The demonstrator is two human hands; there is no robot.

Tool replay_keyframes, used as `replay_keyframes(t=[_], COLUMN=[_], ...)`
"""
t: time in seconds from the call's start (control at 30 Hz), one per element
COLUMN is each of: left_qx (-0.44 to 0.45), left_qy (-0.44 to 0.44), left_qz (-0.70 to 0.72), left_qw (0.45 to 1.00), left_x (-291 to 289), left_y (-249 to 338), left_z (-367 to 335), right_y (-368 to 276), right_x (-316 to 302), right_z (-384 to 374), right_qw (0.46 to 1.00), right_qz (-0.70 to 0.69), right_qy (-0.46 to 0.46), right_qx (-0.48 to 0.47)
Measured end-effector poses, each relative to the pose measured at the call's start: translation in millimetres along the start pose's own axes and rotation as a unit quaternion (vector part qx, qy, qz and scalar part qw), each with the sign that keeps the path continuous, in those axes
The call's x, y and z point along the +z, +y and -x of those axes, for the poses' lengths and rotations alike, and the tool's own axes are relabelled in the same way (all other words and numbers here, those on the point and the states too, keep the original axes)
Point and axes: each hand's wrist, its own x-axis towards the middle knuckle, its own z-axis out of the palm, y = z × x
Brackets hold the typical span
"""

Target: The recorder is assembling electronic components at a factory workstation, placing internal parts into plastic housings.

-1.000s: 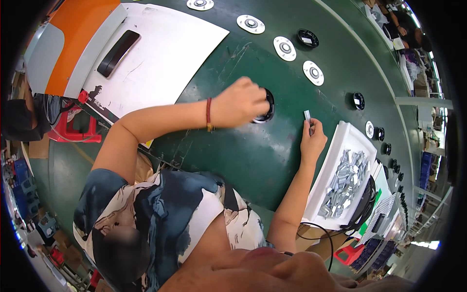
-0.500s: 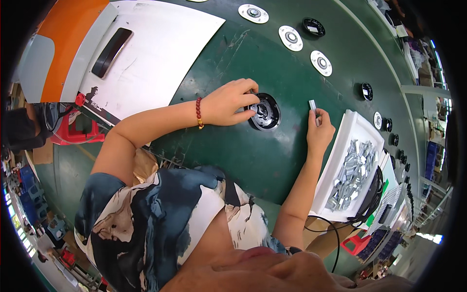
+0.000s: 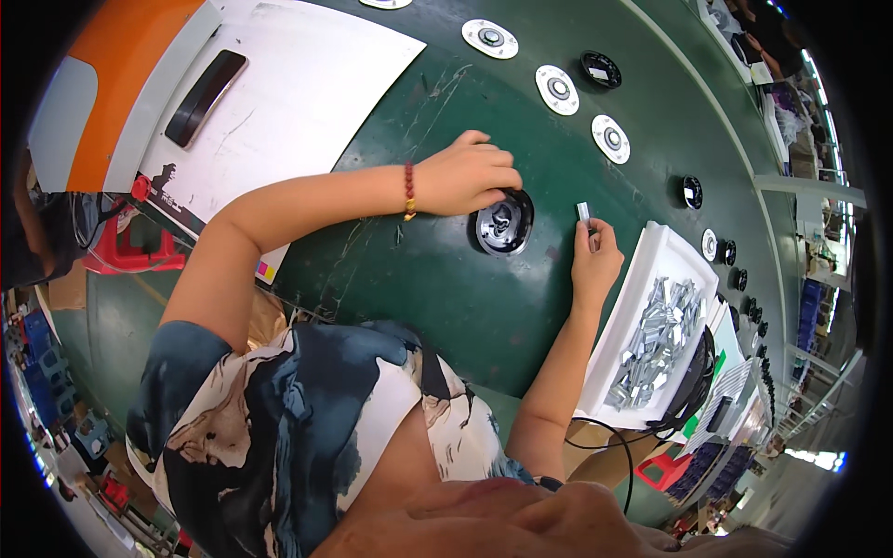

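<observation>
A round black plastic housing (image 3: pixel 503 230), shaped like a shallow bowl with its hollow side up, rests on the green work surface. My left hand (image 3: pixel 468 177) reaches over its far rim, fingers bent and thumb against the edge, gripping it there; the fingers hide that part of the rim. To the right of the housing, my right hand (image 3: pixel 596 265) pinches a small silver metal piece (image 3: pixel 583 212) between thumb and fingertips. The piece points away from me and is apart from the housing. Beside my right hand stands a white tray (image 3: pixel 651 244) holding many loose silver metal pieces (image 3: pixel 656 339).
White discs (image 3: pixel 557 90) and black housings (image 3: pixel 601 70) lie along a dark green belt at the far side and right. At left are a white sheet (image 3: pixel 307 84), a dark oblong block (image 3: pixel 206 98) and an orange-and-grey machine (image 3: pixel 112 84). Black cables (image 3: pixel 684 400) lie beside the tray.
My left hand has shifted around the housing's rim to its far side, and its fingers are more bent. The right hand still holds the metal piece. The whole view has shifted slightly.
</observation>
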Motion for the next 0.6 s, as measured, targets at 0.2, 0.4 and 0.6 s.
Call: replay_keyframes(t=[0.2,0.4,0.6], left_qx=[0.05,0.023,0.059], left_qy=[-0.034,0.009,0.0], left_qz=[0.14,0.073,0.049], left_qw=[0.988,0.997,0.997], left_x=[18.6,-16.8,-9.2], left_y=[-9.0,22.5,26.0], left_z=[-34.5,19.5,39.1], right_y=[6.4,-7.4,-41.2], right_x=[-0.6,-6.2,-25.9], right_z=[-1.9,-0.8,12.9], right_qw=[1.0,1.0,0.979], right_qz=[-0.003,0.007,-0.091], right_qy=[0.001,-0.019,-0.163], right_qx=[-0.009,0.023,-0.084])
